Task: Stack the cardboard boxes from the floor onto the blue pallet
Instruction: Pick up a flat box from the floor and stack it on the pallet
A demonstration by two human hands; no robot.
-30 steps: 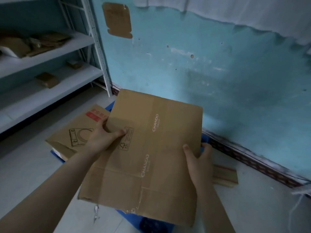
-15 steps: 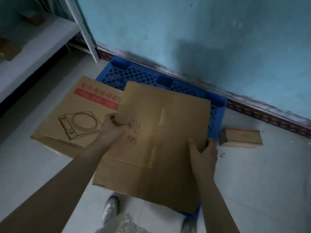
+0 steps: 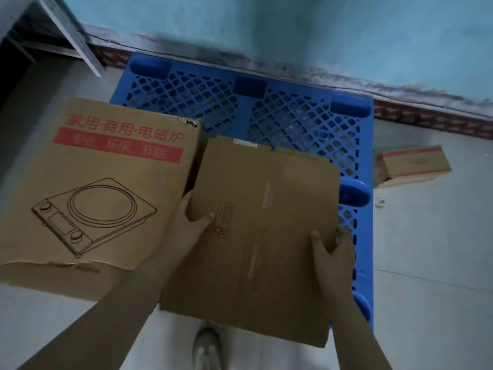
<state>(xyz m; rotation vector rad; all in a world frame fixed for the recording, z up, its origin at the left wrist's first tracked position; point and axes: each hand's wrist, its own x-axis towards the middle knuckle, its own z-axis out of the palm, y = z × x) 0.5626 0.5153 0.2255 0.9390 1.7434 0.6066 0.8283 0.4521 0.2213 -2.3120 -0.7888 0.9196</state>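
I hold a plain brown cardboard box (image 3: 266,231) over the near part of the blue pallet (image 3: 293,121). My left hand (image 3: 186,225) grips its left edge, thumb on top. On its right edge sits my right hand (image 3: 333,252), fingers curled around the side. Whether the box rests on the pallet I cannot tell. To its left lies a larger box with red print and a cooker drawing (image 3: 96,188), its far right corner over the pallet's left edge, the rest over the floor.
A small box with red stripes (image 3: 412,165) lies on the pale floor right of the pallet. The pallet stands against a turquoise wall (image 3: 266,28). A white shelf post (image 3: 77,44) rises at the far left. My shoe (image 3: 206,348) shows below.
The view has tilted down from the wall and shelves to the floor. The box in both hands has come lower and closer to the pallet, beside the cooker box.
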